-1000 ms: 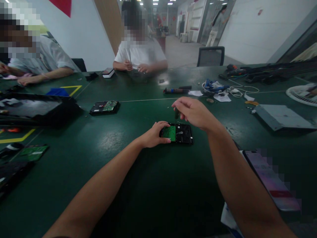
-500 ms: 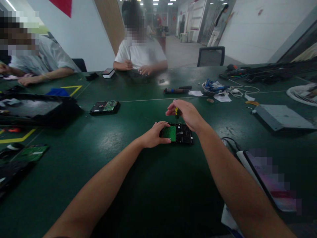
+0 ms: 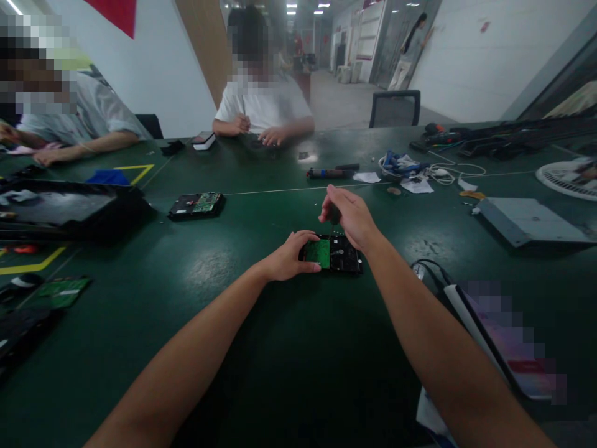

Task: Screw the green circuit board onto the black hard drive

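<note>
A black hard drive with a green circuit board point(image 3: 318, 254) on its left half lies on the dark green table point(image 3: 242, 236). My left hand point(image 3: 298, 254) grips the drive's left end, thumb on the near side and fingers on the far side. Over the far edge of the drive, my right hand point(image 3: 347, 211) is closed around a screwdriver point(image 3: 334, 216). Its handle is mostly covered by the fingers, and the thin shaft points down to the drive. Where the tip touches is too small to tell.
Another hard drive point(image 3: 196, 205) lies to the left, near a large black tray-like casing point(image 3: 69, 208). At right are a grey metal box point(image 3: 532, 221), a phone point(image 3: 504, 342) and tangled cables point(image 3: 405, 163). A co-worker in a white shirt point(image 3: 265, 102) sits across the table.
My right hand has turned slightly around the screwdriver, and the yellow part of its handle is now covered. The left hand keeps its hold on the drive.
</note>
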The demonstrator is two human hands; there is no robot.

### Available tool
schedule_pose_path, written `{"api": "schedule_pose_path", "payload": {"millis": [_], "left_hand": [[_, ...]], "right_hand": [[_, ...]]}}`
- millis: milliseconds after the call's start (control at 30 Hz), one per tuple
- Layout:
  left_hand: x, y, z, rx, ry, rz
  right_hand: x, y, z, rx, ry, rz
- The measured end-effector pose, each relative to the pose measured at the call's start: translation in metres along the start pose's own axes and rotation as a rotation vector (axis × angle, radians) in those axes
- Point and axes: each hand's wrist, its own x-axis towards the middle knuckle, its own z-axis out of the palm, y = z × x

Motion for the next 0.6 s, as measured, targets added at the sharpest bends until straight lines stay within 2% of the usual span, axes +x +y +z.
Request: {"api": "schedule_pose_path", "payload": {"millis": [300, 600], "left_hand": [[-0.0006, 0.0013, -0.0009, 0.000, 0.000, -0.010], [-0.0001, 0.0004, 0.0006, -0.005, 0.005, -0.001]], "right_hand": [[-0.0009, -0.0001, 0.0014, -0.004, 0.020, 0.051], [0.0033, 0.0097, -0.0005, -0.027, 0.074, -0.003]]}}
